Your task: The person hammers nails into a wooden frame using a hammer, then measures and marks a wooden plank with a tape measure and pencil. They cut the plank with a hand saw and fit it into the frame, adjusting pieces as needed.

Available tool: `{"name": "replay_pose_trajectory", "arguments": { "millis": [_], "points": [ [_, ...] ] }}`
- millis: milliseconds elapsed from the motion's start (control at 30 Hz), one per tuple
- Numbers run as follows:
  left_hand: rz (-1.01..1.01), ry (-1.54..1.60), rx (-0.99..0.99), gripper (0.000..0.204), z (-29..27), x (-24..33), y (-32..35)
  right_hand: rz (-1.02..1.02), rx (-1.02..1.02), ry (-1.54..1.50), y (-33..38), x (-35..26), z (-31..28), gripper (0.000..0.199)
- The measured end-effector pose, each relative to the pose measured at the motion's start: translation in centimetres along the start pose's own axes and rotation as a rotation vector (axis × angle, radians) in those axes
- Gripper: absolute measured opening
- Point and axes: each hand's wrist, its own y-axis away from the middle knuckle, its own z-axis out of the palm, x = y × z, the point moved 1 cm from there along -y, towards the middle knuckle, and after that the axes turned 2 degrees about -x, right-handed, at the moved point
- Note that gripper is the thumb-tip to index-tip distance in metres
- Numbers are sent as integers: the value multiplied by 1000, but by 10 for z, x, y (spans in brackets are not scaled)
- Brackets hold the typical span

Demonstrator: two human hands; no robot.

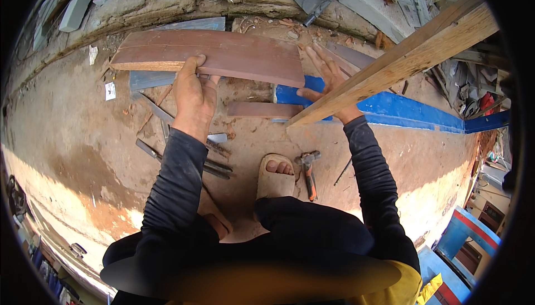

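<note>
A wide reddish-brown wooden board (206, 51) is tilted above the ground, its pale raw edge showing at the near left. My left hand (194, 99) grips its near edge, thumb on top and fingers underneath. Just off the board's right end, my right hand (329, 85) is open with fingers stretched and thumb apart. It is over a blue-painted plank (401, 106), partly covered by a slanting bare wooden post (401, 60). A narrow brown wood strip (262, 109) lies below the board, touching the blue plank's end.
A hammer (310, 176) with an orange-and-black handle lies right of my sandalled foot (276, 177). Several dark hand tools (214, 167) lie to its left. Grey-blue wood (142, 79) sits under the board. Scrap timber and rubble (368, 4) line the far ledge.
</note>
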Motion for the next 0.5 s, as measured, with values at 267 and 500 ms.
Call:
{"name": "replay_pose_trajectory", "arguments": {
  "millis": [267, 500],
  "points": [
    [-52, -162, 37, 45, 1, -12, 21, 224, -103, -511, -22, 2, 10, 51],
    [1, -459, 207, 74, -67, -20, 6, 546, 95, -1036, -17, 15, 41, 57]
  ]
}}
